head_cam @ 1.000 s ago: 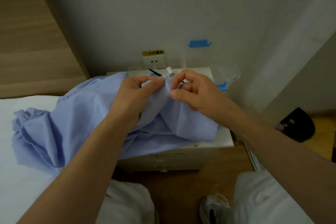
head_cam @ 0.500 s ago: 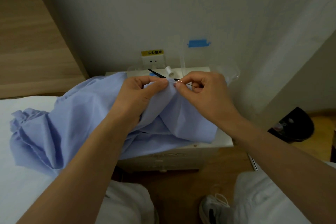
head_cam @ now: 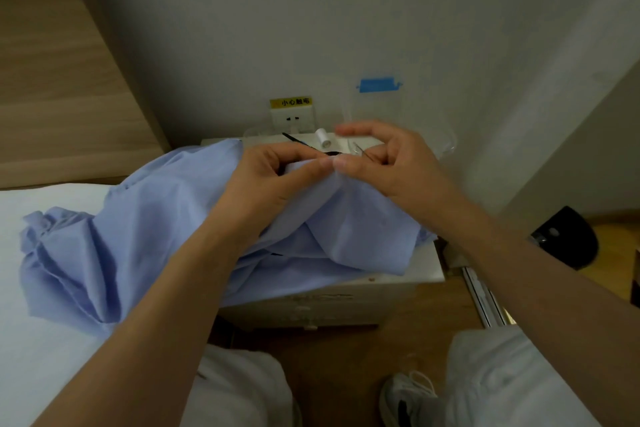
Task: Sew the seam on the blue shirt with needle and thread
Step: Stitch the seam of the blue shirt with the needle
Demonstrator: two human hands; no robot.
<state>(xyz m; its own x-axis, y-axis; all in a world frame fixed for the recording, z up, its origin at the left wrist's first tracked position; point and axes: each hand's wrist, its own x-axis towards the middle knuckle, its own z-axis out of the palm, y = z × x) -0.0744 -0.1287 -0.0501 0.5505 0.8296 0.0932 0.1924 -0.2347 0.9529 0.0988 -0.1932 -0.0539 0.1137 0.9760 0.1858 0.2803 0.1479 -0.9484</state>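
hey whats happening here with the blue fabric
A person is hand-sewing a blue shirt that lies draped from a white bed onto a small nightstand. The left hand pinches a raised fold of the cloth. The right hand presses its thumb against that fold and has a thin needle between its curled fingers. A white thread spool stands on the nightstand behind the hands.

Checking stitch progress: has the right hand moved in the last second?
Yes. The right hand has opened and lifted slightly towards the white spool.
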